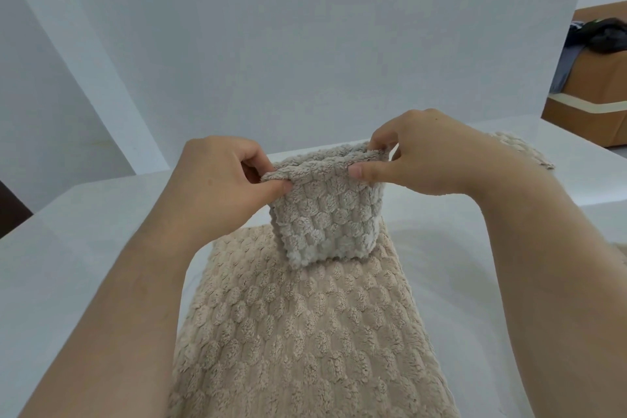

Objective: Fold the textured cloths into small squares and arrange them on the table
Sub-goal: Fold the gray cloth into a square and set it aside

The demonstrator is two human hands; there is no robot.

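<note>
We hold a small folded grey textured cloth (325, 220) up by its top corners.
Our left hand (217, 176) and right hand (424, 156) each pinch a corner; the cloth hangs over a large beige textured cloth (298, 332) spread flat on the white table (84, 231). A second beige cloth (522, 146) lies behind our right wrist, and dark clothes (607, 34) lie on a brown sofa (590, 85) far right.

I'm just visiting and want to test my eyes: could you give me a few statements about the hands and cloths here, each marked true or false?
1. The left hand and right hand both pinch the grey cloth at its top edge. True.
2. A beige cloth lies spread on the table beneath it. True.
3. The grey cloth lies flat. False: it is held upright.
4. The table is black. False: it is white.
</note>
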